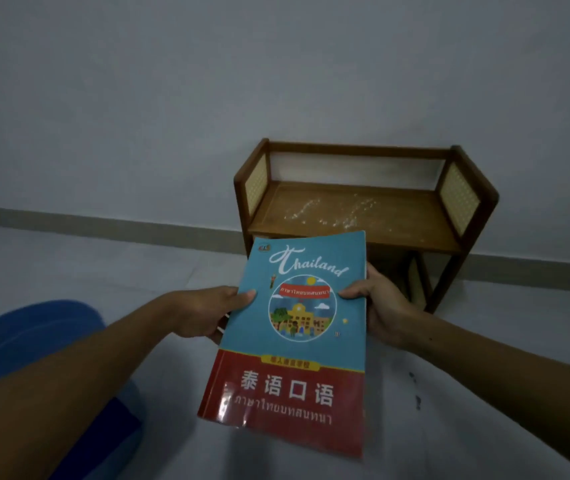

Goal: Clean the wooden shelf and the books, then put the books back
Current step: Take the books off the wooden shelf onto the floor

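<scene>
A blue and red paperback book (294,344) titled "Thailand" is held in front of me, cover up. My left hand (207,311) grips its left edge, thumb on the cover. My right hand (377,306) grips its right edge, thumb on the cover too. Behind the book stands a small wooden shelf (356,216) with woven side panels. White dusty specks (328,211) lie scattered on its top board. The shelf's lower part is partly hidden by the book.
The shelf stands against a pale wall (207,98) with a grey baseboard (103,225). A blue mat (34,337) lies on the light floor at the left. Dark spots (415,389) mark the floor at the lower right.
</scene>
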Tool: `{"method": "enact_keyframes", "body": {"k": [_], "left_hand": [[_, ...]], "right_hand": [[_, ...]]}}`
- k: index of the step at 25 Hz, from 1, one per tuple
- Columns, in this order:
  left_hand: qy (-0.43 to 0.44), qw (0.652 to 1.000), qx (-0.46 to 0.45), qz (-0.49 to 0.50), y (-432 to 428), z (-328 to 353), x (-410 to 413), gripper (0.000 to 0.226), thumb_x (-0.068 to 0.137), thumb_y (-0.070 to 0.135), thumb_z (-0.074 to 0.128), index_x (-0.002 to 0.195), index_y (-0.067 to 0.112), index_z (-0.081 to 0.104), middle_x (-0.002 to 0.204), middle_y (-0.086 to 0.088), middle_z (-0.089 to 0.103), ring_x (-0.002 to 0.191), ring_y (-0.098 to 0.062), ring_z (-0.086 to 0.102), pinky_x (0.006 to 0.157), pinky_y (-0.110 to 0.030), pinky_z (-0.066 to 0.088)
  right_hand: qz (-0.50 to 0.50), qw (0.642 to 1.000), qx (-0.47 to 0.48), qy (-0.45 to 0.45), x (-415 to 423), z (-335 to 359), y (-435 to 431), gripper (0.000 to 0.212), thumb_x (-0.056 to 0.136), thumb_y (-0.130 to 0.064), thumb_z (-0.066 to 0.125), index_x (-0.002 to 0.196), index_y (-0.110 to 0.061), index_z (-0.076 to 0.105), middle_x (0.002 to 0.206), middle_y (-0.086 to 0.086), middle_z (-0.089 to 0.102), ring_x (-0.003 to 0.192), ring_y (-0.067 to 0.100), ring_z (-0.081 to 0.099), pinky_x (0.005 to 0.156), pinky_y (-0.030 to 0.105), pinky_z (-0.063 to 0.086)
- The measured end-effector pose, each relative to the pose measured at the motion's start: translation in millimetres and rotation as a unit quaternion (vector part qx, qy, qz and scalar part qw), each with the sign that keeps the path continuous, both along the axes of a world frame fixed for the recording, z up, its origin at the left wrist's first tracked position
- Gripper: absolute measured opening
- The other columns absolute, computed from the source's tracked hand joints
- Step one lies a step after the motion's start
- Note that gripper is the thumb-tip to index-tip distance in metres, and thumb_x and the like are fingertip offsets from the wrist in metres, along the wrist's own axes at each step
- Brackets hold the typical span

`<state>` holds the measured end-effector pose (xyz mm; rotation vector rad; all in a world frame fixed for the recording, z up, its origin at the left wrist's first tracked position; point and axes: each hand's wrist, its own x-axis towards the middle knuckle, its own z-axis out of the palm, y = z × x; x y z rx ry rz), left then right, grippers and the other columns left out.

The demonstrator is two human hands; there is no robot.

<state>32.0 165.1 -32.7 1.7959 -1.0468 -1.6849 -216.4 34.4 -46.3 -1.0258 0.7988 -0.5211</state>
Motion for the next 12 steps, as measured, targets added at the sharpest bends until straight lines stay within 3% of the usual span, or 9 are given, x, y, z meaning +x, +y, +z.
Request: {"method": "enact_keyframes", "body": {"k": [2, 4, 6, 9, 12], "left_hand": [[-0.016, 0.999, 0.038, 0.004, 20.3, -33.9, -3.2, 0.068, 0.082, 0.066, 0.048, 0.123, 0.013, 0.054, 0.120, -0.010, 0.065, 0.107, -0.028, 0.064, 0.085, -0.044, 0.056], [-0.044, 0.997, 0.064, 0.015, 35.1, -67.6, -8.4, 0.052, 0.094, 0.054, 0.036, 0.122, 0.013, 0.053, 0.120, -0.010, 0.064, 0.105, -0.026, 0.064, 0.088, -0.045, 0.055], [-0.066, 0.994, 0.085, 0.029, 44.4, -95.5, -14.1, 0.049, 0.097, 0.051, 0.033, 0.119, 0.013, 0.054, 0.116, -0.010, 0.065, 0.101, -0.026, 0.065, 0.084, -0.046, 0.056], [-0.105, 0.987, 0.103, 0.068, 48.9, -138.2, -15.3, 0.051, 0.098, 0.051, 0.035, 0.116, 0.008, 0.055, 0.109, -0.012, 0.067, 0.095, -0.028, 0.068, 0.076, -0.045, 0.059], [-0.169, 0.976, 0.102, 0.093, 45.3, -167.8, -15.4, 0.052, 0.097, 0.048, 0.040, 0.119, 0.003, 0.053, 0.115, -0.016, 0.065, 0.098, -0.030, 0.066, 0.074, -0.039, 0.057]], "right_hand": [[0.020, 0.996, -0.004, 0.085, 4.0, -23.1, 18.6, 0.051, 0.083, 0.007, 0.053, 0.122, -0.025, 0.049, 0.107, 0.012, 0.068, 0.092, 0.037, 0.066, 0.075, 0.050, 0.056], [0.032, 0.987, 0.006, 0.156, 10.2, -48.0, 37.9, 0.033, 0.087, -0.002, 0.055, 0.115, -0.019, 0.051, 0.093, 0.008, 0.068, 0.076, 0.026, 0.066, 0.059, 0.033, 0.052], [0.028, 0.980, 0.030, 0.193, 17.0, -76.3, 51.8, 0.019, 0.092, -0.011, 0.055, 0.111, -0.015, 0.056, 0.086, 0.007, 0.069, 0.067, 0.020, 0.066, 0.051, 0.025, 0.048], [0.010, 0.972, 0.042, 0.231, 30.1, -125.4, 58.7, 0.028, 0.092, -0.017, 0.058, 0.118, -0.009, 0.054, 0.094, 0.012, 0.070, 0.067, 0.022, 0.068, 0.045, 0.023, 0.050], [-0.001, 0.963, 0.045, 0.267, 37.0, -160.7, 58.0, 0.038, 0.088, -0.022, 0.063, 0.121, -0.007, 0.050, 0.101, 0.015, 0.069, 0.075, 0.028, 0.071, 0.055, 0.033, 0.056]]}}
